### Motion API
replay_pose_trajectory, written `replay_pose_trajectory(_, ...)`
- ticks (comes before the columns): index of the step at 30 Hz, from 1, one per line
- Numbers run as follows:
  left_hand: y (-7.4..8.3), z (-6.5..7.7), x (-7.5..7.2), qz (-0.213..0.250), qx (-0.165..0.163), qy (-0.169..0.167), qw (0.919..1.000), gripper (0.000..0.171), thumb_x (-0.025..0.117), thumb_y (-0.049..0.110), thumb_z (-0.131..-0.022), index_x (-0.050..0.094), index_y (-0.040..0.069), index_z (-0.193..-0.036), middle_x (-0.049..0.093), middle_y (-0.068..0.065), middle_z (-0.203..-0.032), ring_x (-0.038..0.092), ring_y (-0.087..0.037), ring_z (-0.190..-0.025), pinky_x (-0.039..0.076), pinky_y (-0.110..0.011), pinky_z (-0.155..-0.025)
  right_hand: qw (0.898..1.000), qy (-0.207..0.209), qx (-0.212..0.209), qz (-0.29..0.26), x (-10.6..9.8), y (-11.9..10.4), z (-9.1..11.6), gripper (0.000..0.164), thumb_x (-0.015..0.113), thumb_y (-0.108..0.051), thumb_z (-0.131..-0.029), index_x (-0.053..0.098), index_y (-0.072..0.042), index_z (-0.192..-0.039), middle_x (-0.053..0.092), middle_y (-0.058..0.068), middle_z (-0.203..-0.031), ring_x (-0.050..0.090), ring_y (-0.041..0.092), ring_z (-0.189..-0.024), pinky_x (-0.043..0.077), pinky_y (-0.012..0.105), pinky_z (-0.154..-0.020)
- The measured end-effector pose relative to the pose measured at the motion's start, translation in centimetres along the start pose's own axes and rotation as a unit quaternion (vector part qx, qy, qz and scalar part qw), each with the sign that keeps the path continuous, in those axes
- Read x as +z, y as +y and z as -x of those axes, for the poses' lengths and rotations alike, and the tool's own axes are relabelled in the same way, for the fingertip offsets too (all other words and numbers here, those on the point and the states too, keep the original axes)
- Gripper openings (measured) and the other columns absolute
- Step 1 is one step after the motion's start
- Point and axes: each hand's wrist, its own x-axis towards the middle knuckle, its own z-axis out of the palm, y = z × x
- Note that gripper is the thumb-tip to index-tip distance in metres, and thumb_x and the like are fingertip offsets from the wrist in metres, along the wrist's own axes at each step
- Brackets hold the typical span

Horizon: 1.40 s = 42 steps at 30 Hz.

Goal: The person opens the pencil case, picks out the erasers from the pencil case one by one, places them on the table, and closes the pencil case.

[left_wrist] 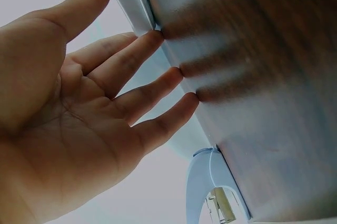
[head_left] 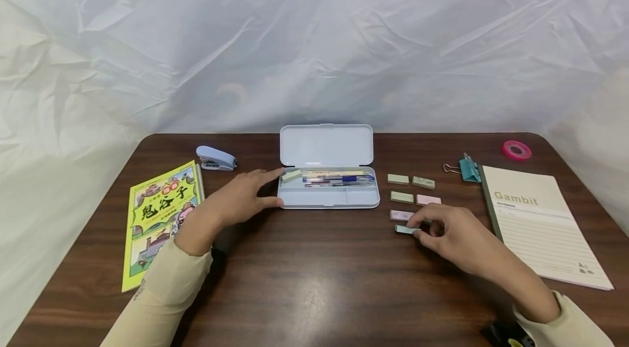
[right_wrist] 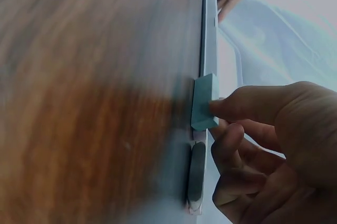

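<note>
A white pencil case (head_left: 314, 198) lies with its lid raised. One pale green eraser (head_left: 291, 175) and several pens (head_left: 339, 178) are in its back compartment. My left hand (head_left: 239, 198) rests at the case's left end, thumb and forefinger extended against it; the left wrist view shows its fingers straight, tips at the tabletop. To the right of the case, my right hand (head_left: 459, 235) pinches a teal eraser (right_wrist: 203, 103) between thumb and fingers, at the front of a group of erasers. Among these are a green one (head_left: 402, 197), a pink one (head_left: 428, 199) and a lilac one (head_left: 401, 215).
On the left lie a yellow comic book (head_left: 162, 210) and a light blue stapler (head_left: 216, 159). A notebook (head_left: 545, 227), a teal binder clip (head_left: 469, 168) and a pink tape roll (head_left: 516, 150) lie on the right. Behind the brown table (head_left: 314, 281) hangs a white sheet.
</note>
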Motion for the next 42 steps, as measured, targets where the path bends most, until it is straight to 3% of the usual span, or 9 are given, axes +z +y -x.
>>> replay_pose_trajectory(8,-4.4,-2.5,2.5,-0.010,0.015,0.018,0.9997,0.084,0.074,0.061,-0.109,0.040,0.033,-0.180,0.051,-0.025,-0.176,0.051,-0.051,-0.162,0.046,-0.072,-0.127,1.000,0.000,-0.013,-0.021,0.2,-0.1,0.1,0.024,0.092,-0.003,-0.095,0.083,-0.025,-0.100,0.067,-0.012,-0.087,0.050,-0.002,-0.070,0.043,0.023,-0.059)
replay_pose_trajectory(11,-4.1,-2.3,2.3,-0.015,0.020,0.019,0.9995,0.084,0.073,0.059,-0.109,0.040,0.030,-0.180,0.052,-0.025,-0.175,0.053,-0.050,-0.160,0.048,-0.072,-0.125,0.999,-0.002,-0.021,-0.027,0.3,-0.1,0.2,0.026,0.092,-0.002,-0.094,0.081,-0.025,-0.098,0.065,-0.013,-0.086,0.051,-0.003,-0.071,0.043,0.023,-0.061)
replay_pose_trajectory(15,-1.4,-0.7,0.7,-0.002,0.018,0.010,0.9998,0.080,0.074,0.049,-0.112,0.041,0.023,-0.180,0.052,-0.029,-0.174,0.051,-0.052,-0.161,0.046,-0.072,-0.128,0.999,-0.004,-0.030,-0.027,0.4,0.0,0.1,0.028,0.093,-0.001,-0.093,0.081,-0.025,-0.097,0.066,-0.014,-0.088,0.051,-0.004,-0.071,0.044,0.023,-0.062)
replay_pose_trajectory(20,0.5,0.4,-0.2,0.002,0.007,0.004,1.0000,0.075,0.072,0.041,-0.115,0.041,0.017,-0.179,0.050,-0.031,-0.175,0.049,-0.052,-0.163,0.043,-0.070,-0.132,0.999,-0.004,-0.038,-0.028,0.5,0.0,0.1,0.029,0.093,0.001,-0.093,0.080,-0.026,-0.097,0.068,-0.015,-0.090,0.052,-0.004,-0.072,0.045,0.023,-0.062)
replay_pose_trajectory(26,-0.2,0.0,0.1,0.004,0.002,0.003,1.0000,0.077,0.072,0.046,-0.113,0.042,0.020,-0.179,0.049,-0.028,-0.176,0.048,-0.051,-0.165,0.043,-0.070,-0.132,0.998,-0.017,-0.048,-0.025,0.2,-0.3,-0.1,0.026,0.094,-0.005,-0.094,0.081,-0.026,-0.099,0.068,-0.016,-0.091,0.053,-0.005,-0.074,0.046,0.022,-0.062)
replay_pose_trajectory(30,0.3,0.4,-0.2,0.001,0.009,0.005,0.9999,0.075,0.072,0.042,-0.114,0.042,0.018,-0.179,0.051,-0.030,-0.174,0.050,-0.052,-0.163,0.043,-0.069,-0.132,0.997,-0.012,-0.065,-0.027,-0.2,-1.5,-0.9,0.020,0.094,-0.010,-0.096,0.083,-0.026,-0.103,0.071,-0.017,-0.093,0.055,-0.004,-0.078,0.048,0.023,-0.065)
replay_pose_trajectory(36,-0.4,0.2,0.0,-0.007,0.016,0.010,0.9998,0.076,0.072,0.046,-0.114,0.043,0.020,-0.179,0.052,-0.032,-0.172,0.051,-0.054,-0.160,0.045,-0.071,-0.129,0.996,-0.013,-0.066,-0.052,0.7,-5.2,-4.4,0.008,0.088,-0.015,-0.102,0.085,-0.022,-0.106,0.073,-0.011,-0.089,0.061,0.002,-0.078,0.052,0.024,-0.066)
replay_pose_trajectory(40,-0.8,-0.1,0.2,0.002,0.020,0.006,0.9998,0.078,0.073,0.046,-0.113,0.042,0.021,-0.180,0.052,-0.030,-0.173,0.051,-0.052,-0.161,0.044,-0.070,-0.130,0.996,-0.016,-0.048,-0.071,2.1,-7.1,-7.1,0.006,0.083,-0.016,-0.106,0.087,-0.017,-0.111,0.079,-0.002,-0.099,0.065,0.009,-0.082,0.053,0.027,-0.069)
replay_pose_trajectory(42,-2.0,-1.0,1.0,-0.001,0.025,0.014,0.9996,0.080,0.074,0.050,-0.112,0.042,0.024,-0.179,0.055,-0.025,-0.172,0.054,-0.049,-0.160,0.047,-0.068,-0.129,0.996,-0.016,-0.040,-0.081,2.8,-7.8,-8.2,0.007,0.082,-0.017,-0.107,0.087,-0.016,-0.113,0.082,0.002,-0.105,0.066,0.012,-0.082,0.053,0.029,-0.069)
